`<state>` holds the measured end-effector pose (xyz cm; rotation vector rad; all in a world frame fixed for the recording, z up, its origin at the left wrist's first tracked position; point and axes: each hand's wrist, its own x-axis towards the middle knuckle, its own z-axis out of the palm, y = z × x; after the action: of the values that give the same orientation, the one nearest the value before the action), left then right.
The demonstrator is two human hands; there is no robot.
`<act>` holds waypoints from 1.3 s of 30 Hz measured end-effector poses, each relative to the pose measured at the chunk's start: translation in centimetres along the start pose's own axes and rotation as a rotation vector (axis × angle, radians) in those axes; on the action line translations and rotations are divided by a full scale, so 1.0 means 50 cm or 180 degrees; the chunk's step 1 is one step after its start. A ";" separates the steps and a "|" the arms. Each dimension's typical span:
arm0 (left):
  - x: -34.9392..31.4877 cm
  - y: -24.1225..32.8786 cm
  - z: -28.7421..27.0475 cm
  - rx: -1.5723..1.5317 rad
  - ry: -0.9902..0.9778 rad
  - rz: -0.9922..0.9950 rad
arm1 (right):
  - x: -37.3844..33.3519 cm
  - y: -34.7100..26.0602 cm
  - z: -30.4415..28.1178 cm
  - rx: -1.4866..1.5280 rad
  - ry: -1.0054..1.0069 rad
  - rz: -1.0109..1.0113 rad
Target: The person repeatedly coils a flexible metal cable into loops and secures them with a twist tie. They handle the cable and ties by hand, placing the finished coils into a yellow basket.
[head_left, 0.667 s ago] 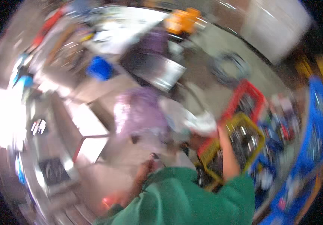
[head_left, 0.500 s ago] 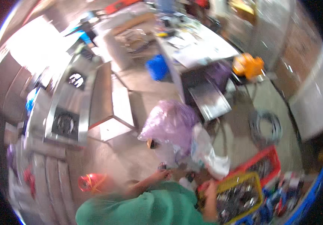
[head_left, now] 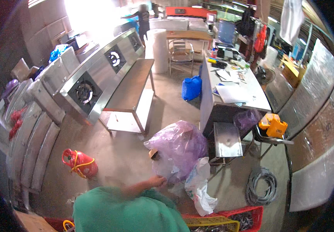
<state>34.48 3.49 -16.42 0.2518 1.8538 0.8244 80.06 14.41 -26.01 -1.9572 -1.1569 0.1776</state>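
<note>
My left hand reaches forward from the green sleeve, its fingers curled closed near the lower edge of a big, translucent purple plastic bag. Whatever it may hold is too small or hidden to make out. Beside the purple bag, a crumpled white plastic bag lies on the floor. My right hand is out of sight, with the green shirt filling the lower part of the head view. At the bottom edge, a yellow crate and a red crate show; dark metal parts lie in the red one.
A red gas cylinder with a yellow hose stands at left. A low metal table adjoins the steel stove. At right are a cluttered white desk, a coiled grey hose and wrapped panels. A person stands far back.
My view has swung right and lifted, showing more of the back. My right hand, earlier at the yellow crate, has left view. My left hand now appears nearer the purple bag.
</note>
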 end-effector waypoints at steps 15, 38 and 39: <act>0.028 -0.120 -0.008 -0.0024 -0.0143 0.0076 | -0.051 0.064 0.009 0.0247 0.0141 -0.0274; 0.207 -0.313 0.042 0.4613 -0.1066 -0.1206 | -0.513 0.227 0.458 -0.0299 -0.3414 0.2143; 0.213 -0.318 0.041 0.4618 -0.0996 -0.1235 | -0.506 0.256 0.504 -0.0603 -0.3367 0.2641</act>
<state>34.78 -1.89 -34.93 0.8084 1.7777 -0.8957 61.74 6.60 -58.26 -2.4629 -0.8458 1.7436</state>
